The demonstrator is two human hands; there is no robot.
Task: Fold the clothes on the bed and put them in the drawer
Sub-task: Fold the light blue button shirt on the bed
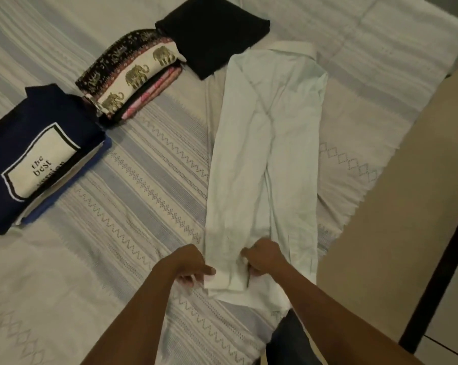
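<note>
Our shirt (270,143) lies flat along the right edge of the bed (117,272), collar far from us, sleeves folded inward, hem at the near edge. Our left hand (192,264) pinches the near-left cuff corner, thumb on top. Our right hand (266,258) curls round the cloth at the middle of the hem. We judge it light, thin and limp: it should sag and crease if lifted by one point. So we'd take the hem at two spread points, low, and carry it toward the collar. Folded piles sit near the left and far edges.
</note>
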